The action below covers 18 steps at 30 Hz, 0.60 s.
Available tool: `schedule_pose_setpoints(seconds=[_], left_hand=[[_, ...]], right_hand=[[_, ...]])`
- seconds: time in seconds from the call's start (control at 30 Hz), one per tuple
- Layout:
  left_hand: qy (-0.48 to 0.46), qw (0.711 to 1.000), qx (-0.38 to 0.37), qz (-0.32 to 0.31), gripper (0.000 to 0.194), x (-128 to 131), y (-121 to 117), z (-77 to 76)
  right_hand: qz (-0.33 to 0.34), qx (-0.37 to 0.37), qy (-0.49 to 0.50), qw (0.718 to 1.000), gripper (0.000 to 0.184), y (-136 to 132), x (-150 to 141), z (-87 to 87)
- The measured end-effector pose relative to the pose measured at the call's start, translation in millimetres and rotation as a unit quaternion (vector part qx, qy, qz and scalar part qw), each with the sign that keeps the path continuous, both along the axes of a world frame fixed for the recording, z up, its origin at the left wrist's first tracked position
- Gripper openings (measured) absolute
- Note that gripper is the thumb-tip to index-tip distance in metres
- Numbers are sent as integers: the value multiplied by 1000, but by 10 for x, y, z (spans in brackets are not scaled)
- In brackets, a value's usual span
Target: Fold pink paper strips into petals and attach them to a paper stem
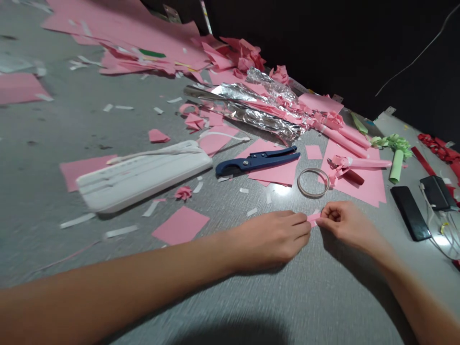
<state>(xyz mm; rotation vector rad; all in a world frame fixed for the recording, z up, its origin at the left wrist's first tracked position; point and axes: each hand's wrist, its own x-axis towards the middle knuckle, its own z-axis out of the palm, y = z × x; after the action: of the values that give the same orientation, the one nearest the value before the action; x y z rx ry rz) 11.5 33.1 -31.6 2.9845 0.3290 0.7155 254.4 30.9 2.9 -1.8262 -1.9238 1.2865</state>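
A small strip of pink paper [314, 219] is stretched between my two hands, just above the grey table. My left hand [278, 237] pinches its left end, knuckles up and fingertips partly hidden. With thumb and forefinger, my right hand [341, 221] grips the other end. Just beyond them lies a roll of tape [313, 182], flat on its side. Right behind that are pink paper sheets [373, 189] with a rolled pink paper piece [362, 163] on top. To the left, a blue cutting tool with a long handle [257, 161] rests on more pink paper.
A white oblong device [143, 177] lies at left, near a pink square [181, 225] and scattered white scraps. Behind are foil-wrapped paper stems [258, 103] and a large pink sheet [118, 24]. At right lie a green paper flower [396, 165], a black phone [409, 213] and cables.
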Motion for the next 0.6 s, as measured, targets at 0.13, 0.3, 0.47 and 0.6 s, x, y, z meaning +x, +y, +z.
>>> schedule_pose_setpoints(seconds=[0.13,0.3,0.47,0.6], left_hand=[[-5,1000,-6,-5,18,7,-8,5],[-1,1000,-16,-8,16,17,-4,0],[17,999,-36,15,26,89,-9,-15],[52,994,-74,66,38,127,-39,24]], right_hand=[[-22,0,19,1000,26,48,43,30],[-19,-13,80,997,28,127,181,37],[-10,-19,109,994,28,119,179,13],[-23,114,63,991,13,127,195,-14]])
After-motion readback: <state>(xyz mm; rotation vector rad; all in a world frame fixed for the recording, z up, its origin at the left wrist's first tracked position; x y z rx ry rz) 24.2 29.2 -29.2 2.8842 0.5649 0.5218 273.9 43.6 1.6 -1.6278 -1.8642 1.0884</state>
